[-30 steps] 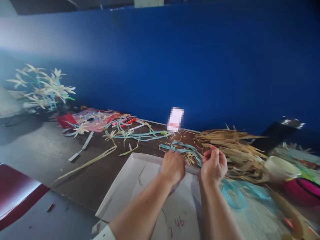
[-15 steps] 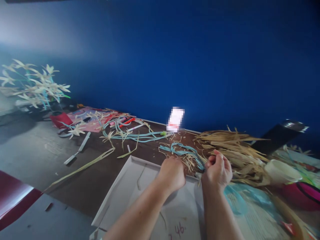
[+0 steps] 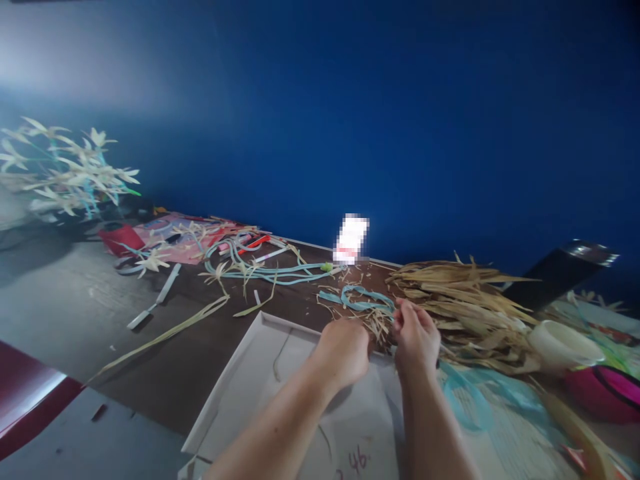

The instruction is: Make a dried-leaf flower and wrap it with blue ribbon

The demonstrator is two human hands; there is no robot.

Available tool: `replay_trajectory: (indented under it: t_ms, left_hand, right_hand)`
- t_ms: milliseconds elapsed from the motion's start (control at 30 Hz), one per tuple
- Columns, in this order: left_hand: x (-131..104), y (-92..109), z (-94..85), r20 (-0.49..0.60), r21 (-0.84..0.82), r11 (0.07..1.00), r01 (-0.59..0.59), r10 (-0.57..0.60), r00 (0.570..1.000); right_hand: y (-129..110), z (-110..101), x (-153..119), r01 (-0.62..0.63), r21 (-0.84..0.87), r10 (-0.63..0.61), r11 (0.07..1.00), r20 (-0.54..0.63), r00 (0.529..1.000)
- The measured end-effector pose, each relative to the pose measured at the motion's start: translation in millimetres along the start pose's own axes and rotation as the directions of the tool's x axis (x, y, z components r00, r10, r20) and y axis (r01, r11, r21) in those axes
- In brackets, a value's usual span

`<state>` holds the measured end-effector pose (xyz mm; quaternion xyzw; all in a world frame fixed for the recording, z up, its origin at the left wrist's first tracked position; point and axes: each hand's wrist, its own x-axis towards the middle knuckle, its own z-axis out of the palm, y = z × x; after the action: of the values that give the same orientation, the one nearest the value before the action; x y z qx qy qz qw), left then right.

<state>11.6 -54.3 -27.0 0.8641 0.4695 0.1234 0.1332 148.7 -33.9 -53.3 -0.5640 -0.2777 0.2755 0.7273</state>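
Note:
My left hand [image 3: 344, 348] is closed above the far edge of a white box lid [image 3: 245, 373]; its fingers curl away from view, and what they hold is hidden. To its right, my right hand [image 3: 416, 333] is pinched, fingertips together, with anything between them too small to make out. Both hands are close to a heap of short straw scraps [image 3: 377, 323] and a curled light-blue strip [image 3: 363, 298]. Dried brown husks [image 3: 470, 300] lie just beyond and right of my right hand.
At far left stand pale husk flowers [image 3: 85, 167]. Looped blue cords [image 3: 270, 272] lie at mid-left on the dark table [image 3: 170, 373]. A white bowl [image 3: 565, 343], a pink container [image 3: 603, 393] and a black cylinder [image 3: 555, 273] are at right. A blue wall [image 3: 400, 120] rises behind.
My right hand has moved left, closer to my left hand and the blue strip. My left hand has barely shifted.

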Motion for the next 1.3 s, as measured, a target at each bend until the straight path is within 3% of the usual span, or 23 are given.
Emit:
replay_trajectory:
  t_ms: [100,167,500,600,767,933,1033,1133,1300]
  left_hand:
    - [-1,2,0.4,-0.043,0.012,1.0,-0.027,0.027,0.999]
    - [-1,4,0.8,-0.049,0.021,1.0,-0.022,0.023,0.999]
    - [1,4,3.0,-0.123,-0.017,1.0,0.023,-0.025,0.992]
    - [2,3,0.9,-0.157,-0.094,0.993,0.068,-0.082,0.984]
    - [8,-7,-1.3,-0.316,-0.166,0.967,0.194,-0.238,0.918]
    - [14,-23,-6.2,-0.429,-0.182,0.933,0.31,-0.359,0.829]
    - [14,-26,-13.3,-0.452,-0.173,0.92,0.352,-0.392,0.801]
    - [15,-23,-21.7,-0.411,-0.135,0.914,0.384,-0.404,0.817]
    - [27,-20,-29.0,-0.188,0.004,0.925,0.381,-0.373,0.908]
  right_hand:
    - [2,2,-3,0.201,-0.305,-0.155,0.931,0.168,0.973]
    - [3,1,-4,0.308,-0.419,-0.227,0.854,0.234,0.946]
    - [3,-1,1,0.249,-0.46,-0.174,0.852,0.198,0.965]
    - [0,0,-2,0.276,-0.487,-0.247,0.829,0.124,0.961]
    - [-9,3,-12,0.428,-0.44,-0.477,0.79,-0.003,0.879]
    - [-9,4,-16,0.505,-0.416,-0.548,0.756,0.019,0.836]
    - [-5,4,-15,0.517,-0.43,-0.554,0.741,0.044,0.831]
    - [-1,4,-14,0.49,-0.42,-0.526,0.764,0.035,0.85]
    - [0,5,-13,0.494,-0.415,-0.531,0.764,0.029,0.847]
